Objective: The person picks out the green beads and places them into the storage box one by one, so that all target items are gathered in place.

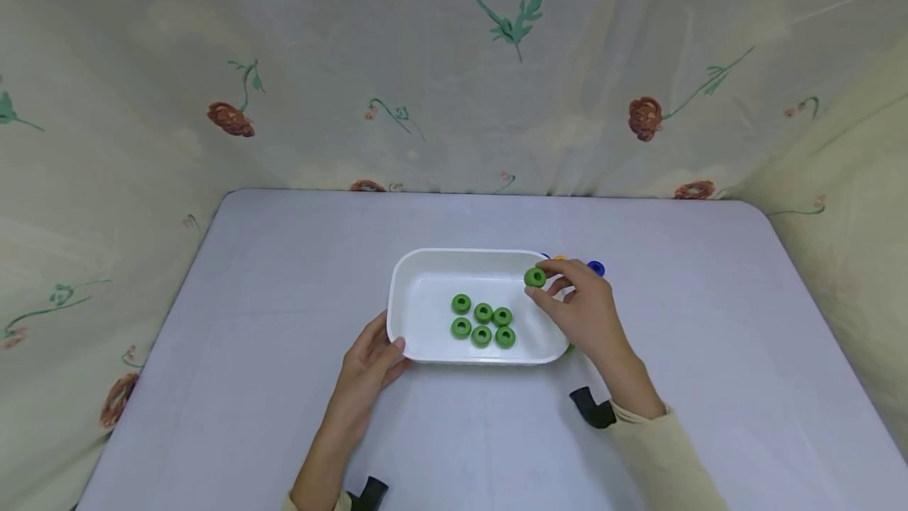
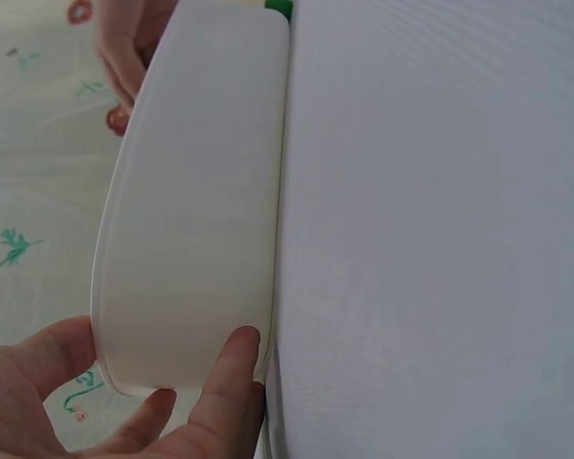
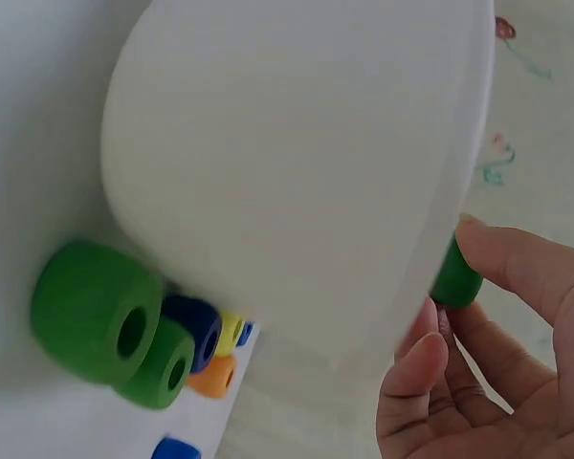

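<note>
My left hand (image 1: pixel 363 375) grips the left front corner of a white tray (image 1: pixel 424 286), thumb over the rim and fingers against the outer wall. Several green beads (image 1: pixel 461 336), thick and ring-shaped, lie on the tray's floor in two loose rows. Above its right side my right hand (image 1: pixel 589 310) pinches another green bead (image 1: pixel 528 281) between thumb and fingers, its hole showing. In the right wrist view, the tray wall partly hides this held green bead (image 3: pixel 457 277).
Right of the tray stand more beads on the table: green (image 3: pixel 72 306), dark blue (image 3: pixel 185 325), yellow (image 3: pixel 227 330), orange (image 3: pixel 209 381) and blue (image 3: pixel 177 449). The tray and right hand cover most of them in the head view. Floral cloth (image 1: pixel 305 140) hangs behind the white table (image 1: pixel 284 282).
</note>
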A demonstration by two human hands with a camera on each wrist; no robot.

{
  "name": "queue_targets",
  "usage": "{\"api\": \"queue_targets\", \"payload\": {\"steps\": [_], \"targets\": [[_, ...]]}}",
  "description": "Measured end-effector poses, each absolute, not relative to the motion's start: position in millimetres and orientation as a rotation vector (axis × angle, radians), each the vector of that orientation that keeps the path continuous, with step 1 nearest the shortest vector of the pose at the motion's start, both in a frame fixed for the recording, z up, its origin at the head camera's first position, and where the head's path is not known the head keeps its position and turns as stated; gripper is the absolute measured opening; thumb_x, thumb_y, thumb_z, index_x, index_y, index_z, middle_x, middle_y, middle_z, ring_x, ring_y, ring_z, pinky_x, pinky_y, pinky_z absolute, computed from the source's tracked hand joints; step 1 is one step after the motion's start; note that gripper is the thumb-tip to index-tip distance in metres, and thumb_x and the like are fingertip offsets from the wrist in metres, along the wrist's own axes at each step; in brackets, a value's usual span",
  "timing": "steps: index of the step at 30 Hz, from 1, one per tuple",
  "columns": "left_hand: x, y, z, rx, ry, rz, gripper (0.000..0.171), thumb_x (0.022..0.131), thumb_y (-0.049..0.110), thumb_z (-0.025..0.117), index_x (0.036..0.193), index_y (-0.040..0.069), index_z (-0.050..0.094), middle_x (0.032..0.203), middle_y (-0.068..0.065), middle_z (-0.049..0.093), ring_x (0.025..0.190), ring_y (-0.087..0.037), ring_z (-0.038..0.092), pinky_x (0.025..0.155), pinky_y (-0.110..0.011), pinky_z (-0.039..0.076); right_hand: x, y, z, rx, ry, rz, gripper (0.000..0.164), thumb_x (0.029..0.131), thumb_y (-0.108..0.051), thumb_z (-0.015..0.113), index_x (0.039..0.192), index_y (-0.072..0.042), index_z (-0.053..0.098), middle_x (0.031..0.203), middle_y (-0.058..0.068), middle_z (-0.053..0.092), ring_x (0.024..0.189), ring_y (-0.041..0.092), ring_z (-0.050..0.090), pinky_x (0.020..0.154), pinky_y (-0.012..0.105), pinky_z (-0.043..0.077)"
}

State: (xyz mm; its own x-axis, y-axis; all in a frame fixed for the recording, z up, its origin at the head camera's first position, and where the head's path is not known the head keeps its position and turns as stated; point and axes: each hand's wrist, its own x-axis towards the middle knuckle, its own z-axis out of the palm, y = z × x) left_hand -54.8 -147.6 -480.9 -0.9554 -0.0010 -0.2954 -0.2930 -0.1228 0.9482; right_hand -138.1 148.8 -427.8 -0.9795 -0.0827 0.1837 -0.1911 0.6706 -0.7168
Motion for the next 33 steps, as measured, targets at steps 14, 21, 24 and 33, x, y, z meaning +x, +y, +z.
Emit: {"api": "queue_targets", "payload": {"steps": [14,21,24,33], "targets": [[-55,-148,-481,-0.305,1.942,2.197,0.057,0.101,0.016,0.059,0.154,0.019,0.038,0.158,-0.009,0.042,0.140,-0.031,0.050,0.107,-0.041,0.053,-151,122,-437,0.324,-3.001,1.056,0.034,0.088,-0.017,0.077,0.117,-0.002,0.070,0.107,0.014,0.072,0.081,0.019,0.062,0.066,0.024,0.047],[-55,-148,-480,-0.294,1.942,2.201,0.057,0.102,0.015,0.058,0.155,0.018,0.036,0.159,-0.010,0.040,0.140,-0.032,0.050,0.109,-0.044,0.051,-160,114,-440,0.389,-3.129,0.906,0.032,0.090,-0.017,0.073,0.117,0.001,0.070,0.104,0.015,0.070,0.081,0.020,0.060,0.068,0.028,0.051],[-56,-148,-480,-0.306,1.932,2.200,0.057,0.102,0.015,0.058,0.154,0.018,0.036,0.159,-0.009,0.040,0.141,-0.031,0.049,0.109,-0.043,0.051,-162,111,-443,0.390,-3.165,0.900,0.033,0.090,-0.018,0.073,0.117,0.001,0.070,0.104,0.015,0.070,0.084,0.021,0.061,0.072,0.031,0.054],[-56,-148,-480,-0.311,1.931,2.198,0.057,0.102,0.015,0.058,0.154,0.018,0.036,0.159,-0.009,0.040,0.142,-0.030,0.049,0.109,-0.043,0.051,-168,107,-448,0.384,-3.242,0.879,0.035,0.092,-0.024,0.071,0.116,0.001,0.070,0.101,0.012,0.070,0.088,0.022,0.061,0.080,0.037,0.054]]}}
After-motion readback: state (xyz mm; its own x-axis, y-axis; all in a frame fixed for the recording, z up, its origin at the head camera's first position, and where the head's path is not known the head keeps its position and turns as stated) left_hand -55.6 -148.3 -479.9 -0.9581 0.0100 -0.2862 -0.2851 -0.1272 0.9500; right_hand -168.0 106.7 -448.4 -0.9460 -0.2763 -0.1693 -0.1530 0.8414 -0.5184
